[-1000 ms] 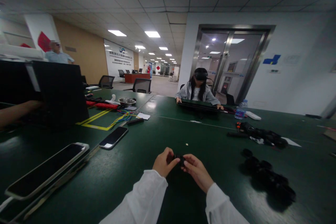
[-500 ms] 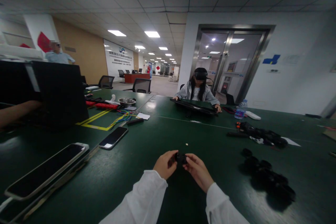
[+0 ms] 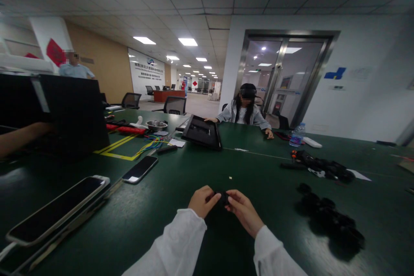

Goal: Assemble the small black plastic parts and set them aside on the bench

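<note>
A small black part sits between my two hands above the green table; its exact kind is too small and dark to make out. My left hand pinches its left side with thumb and fingers. Closed on the right side of the same part is my right hand. A tiny pale chip lies on the table just beyond my fingers. To the right rests a row of black round-ended parts, dark and hard to tell apart.
Two phones lie at left. Across the table, a person has a hand at a black flat panel. Wires, a metal bowl, a water bottle and black parts stand around. Another forearm reaches in at far left.
The person opposite has shifted the black panel leftward and turned it. My left thumb has moved over the small black part, which looks slightly turned. My right hand stays nearly in place.
</note>
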The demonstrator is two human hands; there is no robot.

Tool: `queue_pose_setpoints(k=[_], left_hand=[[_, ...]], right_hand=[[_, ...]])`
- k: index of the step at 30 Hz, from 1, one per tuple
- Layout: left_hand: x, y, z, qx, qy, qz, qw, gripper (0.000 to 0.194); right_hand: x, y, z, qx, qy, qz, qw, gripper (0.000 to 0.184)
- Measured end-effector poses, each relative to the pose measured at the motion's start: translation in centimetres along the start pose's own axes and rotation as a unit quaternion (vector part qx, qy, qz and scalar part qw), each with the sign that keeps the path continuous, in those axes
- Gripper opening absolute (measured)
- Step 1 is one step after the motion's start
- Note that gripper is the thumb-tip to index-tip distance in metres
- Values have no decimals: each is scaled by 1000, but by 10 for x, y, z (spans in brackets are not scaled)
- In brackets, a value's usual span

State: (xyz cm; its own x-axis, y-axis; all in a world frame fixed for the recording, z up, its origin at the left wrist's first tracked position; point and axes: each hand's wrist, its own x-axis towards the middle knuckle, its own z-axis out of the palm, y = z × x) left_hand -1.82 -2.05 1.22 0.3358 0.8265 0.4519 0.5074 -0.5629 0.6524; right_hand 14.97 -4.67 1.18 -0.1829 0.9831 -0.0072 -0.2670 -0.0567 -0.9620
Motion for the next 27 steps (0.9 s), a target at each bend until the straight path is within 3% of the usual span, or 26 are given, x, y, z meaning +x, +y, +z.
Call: queue_pose_setpoints(k=[3, 9, 16, 24, 27], left_hand=[[0, -1, 1, -10, 15, 25, 1000, 38], [-3, 2, 0, -66, 4, -46, 997, 22], [-6, 2, 2, -62, -25, 16, 998, 36], [-3, 3, 1, -41, -33, 1, 999, 23], [-3, 3, 0, -12, -17, 0, 1000, 28]], right_hand=[[-2, -4, 3, -2, -3, 2, 1000, 24], [-3, -6, 4, 1, 6, 13, 1000, 22], [4, 2, 0, 56, 37, 8, 998, 24], [3, 0, 1, 53, 33, 9, 998, 22], [1, -2, 2, 39, 23, 9, 999, 22]])
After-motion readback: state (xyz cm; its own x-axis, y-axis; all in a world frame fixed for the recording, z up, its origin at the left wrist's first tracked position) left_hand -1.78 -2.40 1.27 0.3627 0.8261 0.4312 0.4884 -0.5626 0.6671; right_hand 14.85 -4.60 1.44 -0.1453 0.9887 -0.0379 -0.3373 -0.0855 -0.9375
